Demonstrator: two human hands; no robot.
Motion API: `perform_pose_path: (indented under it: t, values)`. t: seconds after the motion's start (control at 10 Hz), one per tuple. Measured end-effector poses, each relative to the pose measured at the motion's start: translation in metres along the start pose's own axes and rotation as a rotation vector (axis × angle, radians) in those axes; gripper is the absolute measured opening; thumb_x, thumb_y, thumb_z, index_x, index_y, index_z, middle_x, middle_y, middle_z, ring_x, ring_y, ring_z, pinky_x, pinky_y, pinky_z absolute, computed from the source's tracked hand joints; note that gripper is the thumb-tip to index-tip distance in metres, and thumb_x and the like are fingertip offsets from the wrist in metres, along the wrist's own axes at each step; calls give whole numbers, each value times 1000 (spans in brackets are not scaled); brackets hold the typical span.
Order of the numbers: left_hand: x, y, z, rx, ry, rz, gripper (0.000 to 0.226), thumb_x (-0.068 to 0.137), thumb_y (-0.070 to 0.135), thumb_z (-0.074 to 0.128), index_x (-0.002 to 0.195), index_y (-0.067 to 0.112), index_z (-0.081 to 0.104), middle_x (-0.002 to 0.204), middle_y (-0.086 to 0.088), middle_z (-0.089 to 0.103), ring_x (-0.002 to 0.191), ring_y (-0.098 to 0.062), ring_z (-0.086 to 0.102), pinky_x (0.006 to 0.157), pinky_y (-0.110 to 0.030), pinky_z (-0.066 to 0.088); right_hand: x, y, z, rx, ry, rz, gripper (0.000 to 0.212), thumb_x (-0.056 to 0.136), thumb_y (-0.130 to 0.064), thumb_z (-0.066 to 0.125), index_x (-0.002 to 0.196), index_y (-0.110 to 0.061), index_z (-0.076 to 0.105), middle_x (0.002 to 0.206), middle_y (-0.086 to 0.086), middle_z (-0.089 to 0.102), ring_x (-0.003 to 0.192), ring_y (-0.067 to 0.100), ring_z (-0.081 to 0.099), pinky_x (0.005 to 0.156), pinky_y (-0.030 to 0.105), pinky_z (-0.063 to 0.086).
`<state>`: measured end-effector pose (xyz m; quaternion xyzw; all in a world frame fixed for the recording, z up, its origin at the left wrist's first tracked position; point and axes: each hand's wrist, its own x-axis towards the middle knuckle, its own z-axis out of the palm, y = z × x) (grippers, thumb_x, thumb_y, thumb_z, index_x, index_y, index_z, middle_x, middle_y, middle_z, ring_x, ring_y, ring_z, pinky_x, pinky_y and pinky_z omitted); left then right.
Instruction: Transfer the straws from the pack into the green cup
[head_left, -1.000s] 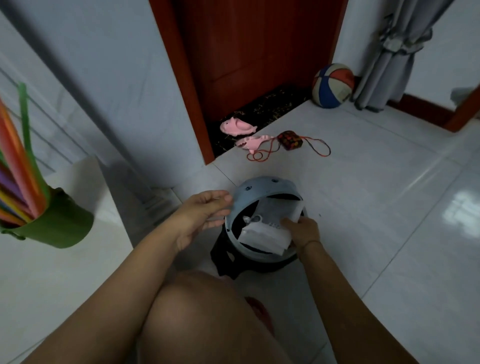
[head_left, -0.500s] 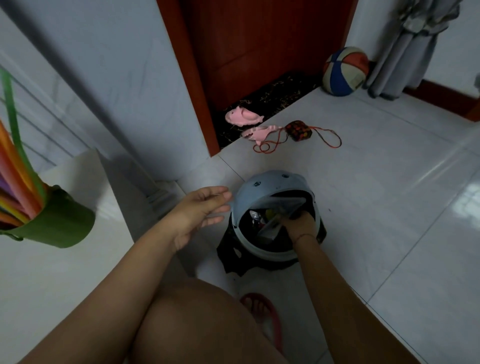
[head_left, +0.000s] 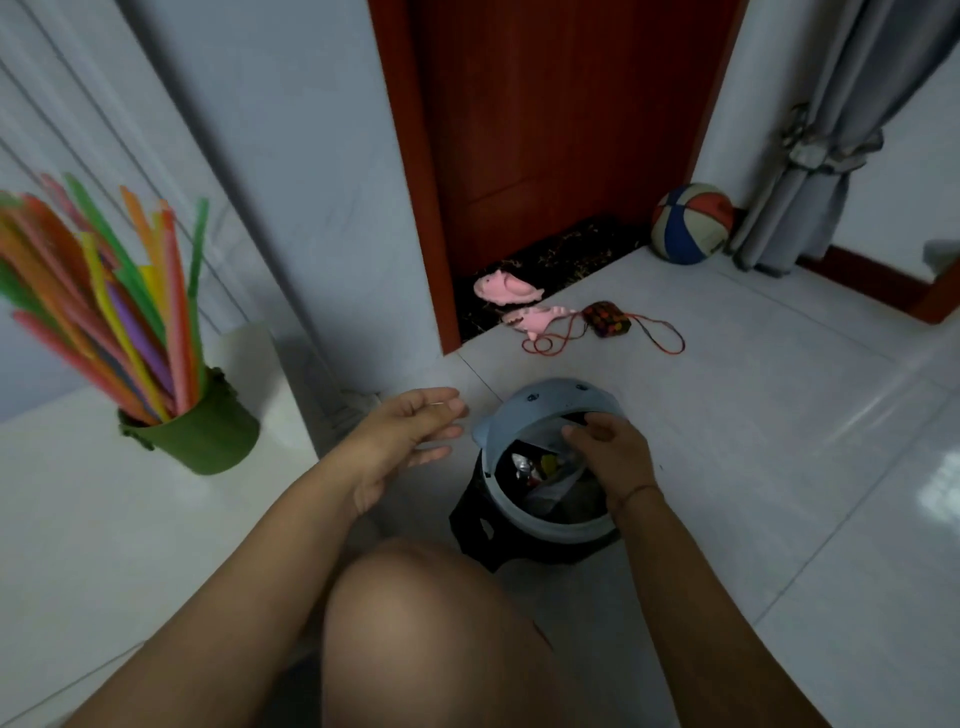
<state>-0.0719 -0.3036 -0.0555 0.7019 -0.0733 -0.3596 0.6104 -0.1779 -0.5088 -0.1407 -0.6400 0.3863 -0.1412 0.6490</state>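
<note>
The straws (head_left: 111, 306) stand fanned in the green cup (head_left: 195, 434), upper left of the frame, on the white desk (head_left: 78, 519). I judge the transfer complete.

The emptied pack (head_left: 553, 480) now lies inside the blue bin (head_left: 540, 415) at centre frame, a clear wrapper slumped among other rubbish. One second ago you held it bunched at the bin's mouth; half a second ago your hand was pushing it down.

Your right hand (head_left: 610, 457) has risen to the bin's rim, fingers curled loosely and gripping nothing that I can make out. Your left hand (head_left: 410, 434) hovers just beside the bin, fingers spread and empty, much as before.

The view has swung left since the earlier frames, bringing more of the cup and straws into frame. The basketball (head_left: 691, 223) and pink slippers (head_left: 506, 288) are unmoved on the floor.
</note>
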Motion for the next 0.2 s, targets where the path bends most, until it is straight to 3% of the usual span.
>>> perform_pose_path:
  t: [0.2]
  values:
    - [-46,9,-36,-34,63,97,29,87,28,66,114,20,64,111,3,73,105,-16,67,91,-32,52,-30,-41,23,-17,-72,-134,46,79,-17,73,120,-6,55,120,12,59,102,22,55,92,34,47]
